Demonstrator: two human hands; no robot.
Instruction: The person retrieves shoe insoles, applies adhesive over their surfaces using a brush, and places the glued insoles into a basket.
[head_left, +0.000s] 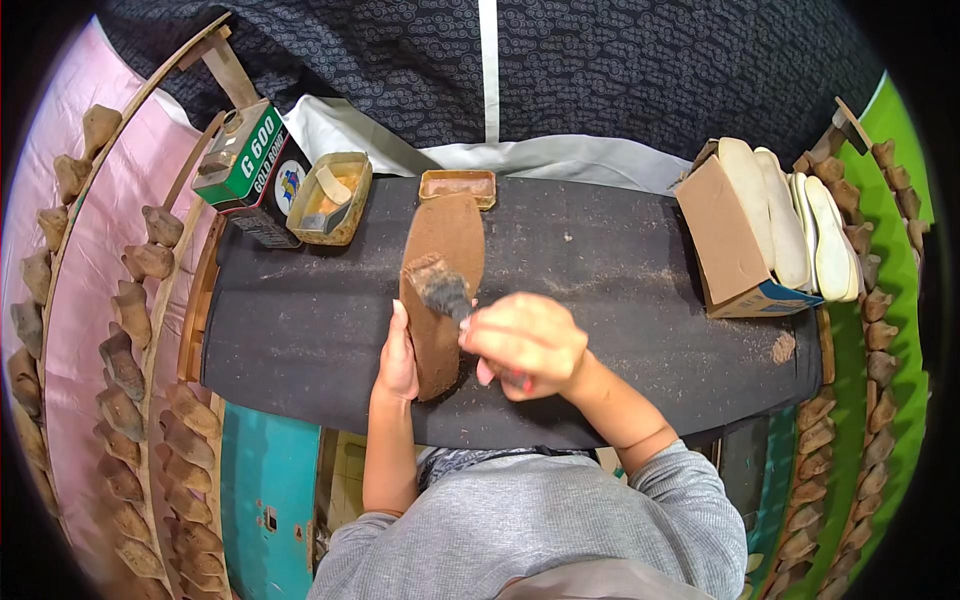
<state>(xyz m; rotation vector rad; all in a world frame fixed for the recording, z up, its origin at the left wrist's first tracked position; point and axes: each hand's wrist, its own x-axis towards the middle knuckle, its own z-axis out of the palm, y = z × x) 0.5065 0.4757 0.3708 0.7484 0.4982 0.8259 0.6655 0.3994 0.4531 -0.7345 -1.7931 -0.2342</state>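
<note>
A long brown shoe sole (444,230) lies lengthwise in front of me, its rounded far end close to a small tray. My left hand (398,362) grips its near left edge, with the thumb along the side and the other fingers hidden beneath. A brush (449,292) with dark, clumped bristles is pressed to the upper face of the sole around its middle. Closed around the brush's handle is my right hand (530,345); a bit of red shows below the fingers. The sole's surface looks rougher and lighter by the bristle tips.
The dark-covered table (610,345) carries scattered brown crumbs. At back left stand a green and black tin (247,165) and a tub (326,236) holding amber stuff and a spreader. A shallow tray (487,190) sits far centre. Right: a cardboard box (722,235) of pale soles (765,215). Racks of shoe lasts (121,360) flank both sides.
</note>
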